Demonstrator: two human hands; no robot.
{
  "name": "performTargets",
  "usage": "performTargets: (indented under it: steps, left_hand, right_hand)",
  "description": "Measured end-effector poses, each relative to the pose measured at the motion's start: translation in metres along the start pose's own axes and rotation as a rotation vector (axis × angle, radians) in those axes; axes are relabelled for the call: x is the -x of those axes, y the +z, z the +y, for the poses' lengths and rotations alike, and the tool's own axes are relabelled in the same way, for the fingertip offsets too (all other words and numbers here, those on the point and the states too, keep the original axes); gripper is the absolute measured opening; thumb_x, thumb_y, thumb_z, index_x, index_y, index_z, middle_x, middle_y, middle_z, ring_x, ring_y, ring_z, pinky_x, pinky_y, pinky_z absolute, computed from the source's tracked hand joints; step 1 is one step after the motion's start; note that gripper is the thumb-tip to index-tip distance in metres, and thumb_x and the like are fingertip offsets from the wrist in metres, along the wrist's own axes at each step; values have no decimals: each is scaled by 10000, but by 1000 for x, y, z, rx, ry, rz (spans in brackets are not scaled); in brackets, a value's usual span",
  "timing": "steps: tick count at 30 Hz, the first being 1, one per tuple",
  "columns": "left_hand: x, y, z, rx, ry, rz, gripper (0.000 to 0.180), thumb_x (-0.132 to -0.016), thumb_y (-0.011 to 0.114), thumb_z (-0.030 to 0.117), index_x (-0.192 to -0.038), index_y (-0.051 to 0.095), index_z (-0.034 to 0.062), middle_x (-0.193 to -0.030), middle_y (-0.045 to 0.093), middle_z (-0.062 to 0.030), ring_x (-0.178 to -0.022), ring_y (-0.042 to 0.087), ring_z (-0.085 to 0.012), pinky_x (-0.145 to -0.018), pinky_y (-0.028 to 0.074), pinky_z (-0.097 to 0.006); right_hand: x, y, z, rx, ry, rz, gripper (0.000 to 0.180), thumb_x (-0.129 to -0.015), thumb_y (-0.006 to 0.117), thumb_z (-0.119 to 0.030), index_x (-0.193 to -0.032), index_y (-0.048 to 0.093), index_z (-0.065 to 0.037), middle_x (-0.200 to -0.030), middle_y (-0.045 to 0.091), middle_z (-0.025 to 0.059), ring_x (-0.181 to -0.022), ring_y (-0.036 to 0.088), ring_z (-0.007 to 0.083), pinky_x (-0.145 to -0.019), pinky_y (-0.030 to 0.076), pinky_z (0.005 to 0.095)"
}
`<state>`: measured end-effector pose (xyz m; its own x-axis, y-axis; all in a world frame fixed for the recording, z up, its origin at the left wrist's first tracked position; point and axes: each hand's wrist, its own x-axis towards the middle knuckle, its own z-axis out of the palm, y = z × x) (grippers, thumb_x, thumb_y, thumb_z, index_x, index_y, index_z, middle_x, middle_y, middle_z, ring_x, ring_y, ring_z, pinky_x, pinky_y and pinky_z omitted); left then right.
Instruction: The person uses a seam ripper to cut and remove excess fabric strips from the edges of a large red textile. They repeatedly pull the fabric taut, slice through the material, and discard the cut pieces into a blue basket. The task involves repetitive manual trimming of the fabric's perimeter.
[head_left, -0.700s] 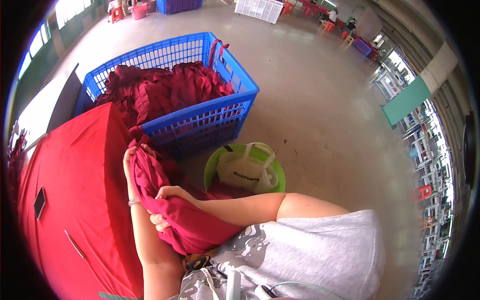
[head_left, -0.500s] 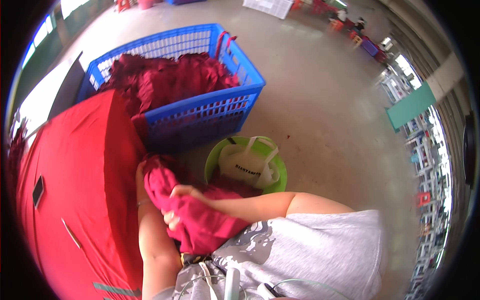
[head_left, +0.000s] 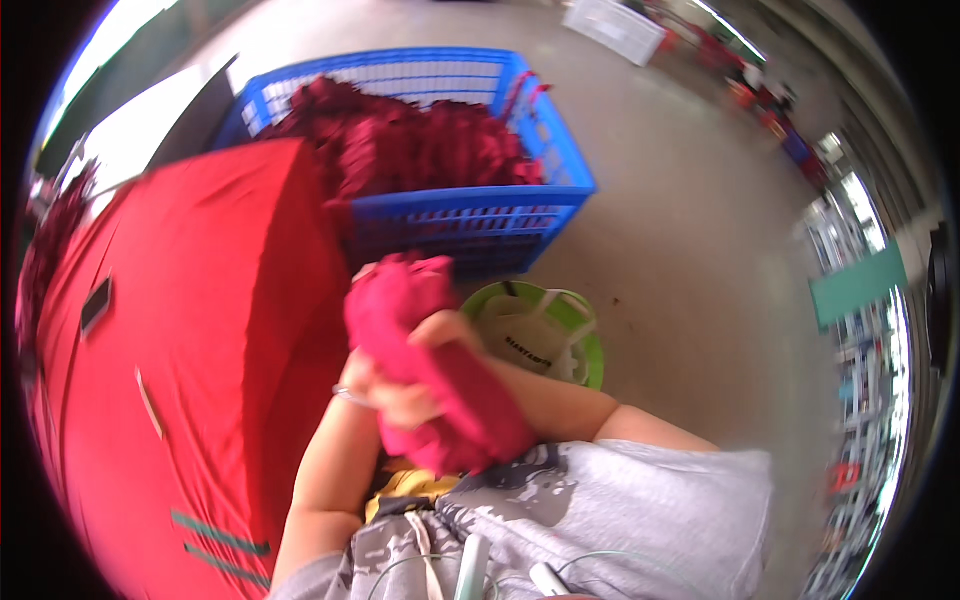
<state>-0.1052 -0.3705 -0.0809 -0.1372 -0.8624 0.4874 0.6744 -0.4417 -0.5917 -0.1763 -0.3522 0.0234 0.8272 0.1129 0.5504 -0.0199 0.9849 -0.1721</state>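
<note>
A bunched length of crimson cloth (head_left: 470, 410) is gathered up in front of my body, reaching from my lap toward the blue basket. My left hand (head_left: 390, 395), with a thin bracelet at the wrist, is closed round its middle. Farther up the bundle my right hand (head_left: 448, 332) grips it too, the forearm crossing from the right. Both hands are somewhat blurred, and the folds hide some fingers. Just beyond my right forearm stands a green tub (head_left: 594, 370) with a pale, white-handled bag (head_left: 520, 340) inside.
A blue slatted basket (head_left: 470, 200) heaped with dark red cloth pieces (head_left: 400, 145) stands ahead. On my left is a red-covered table (head_left: 190, 300) bearing a phone (head_left: 97, 306) and a thin stick-like tool (head_left: 150, 403). A white crate (head_left: 615, 30) lies far off on the floor.
Both hands have lifted the crimson cloth forward and away from the red table's side. It is bunched more tightly now. The view has shifted, so the basket and table appear farther right.
</note>
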Motion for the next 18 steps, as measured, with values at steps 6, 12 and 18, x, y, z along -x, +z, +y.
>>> performTargets:
  steps: [6, 12, 18]
  left_hand:
    - [-55, 74, 81, -527, -107, 660, 364, -839, 608, 177, -1083, 511, -74, -957, 641, -102, -893, 624, -220, -965, 449, -346]
    - [-46, 51, 116, -1012, 88, 771, 240, -824, 607, 170, -981, 591, -10, -859, 675, -86, -791, 664, -224, -823, 546, -396]
    - [39, 6, 194, -1351, 41, 862, 347, -900, 496, 280, -1002, 602, -34, -898, 684, -150, -847, 661, -284, -842, 532, -373]
  right_hand:
    - [24, -6, 29, 103, -102, 446, 286, -855, 431, -257, -1000, 548, -41, -722, 563, 133, -626, 507, 228, -672, 420, 336]
    - [30, -16, 37, 50, -148, 573, 277, -841, 423, -240, -777, 593, -30, -684, 575, 145, -631, 513, 258, -681, 430, 357]
    - [59, -20, 57, -93, -105, 735, 274, -809, 471, -263, -795, 608, -26, -650, 541, 122, -604, 472, 226, -637, 413, 340]
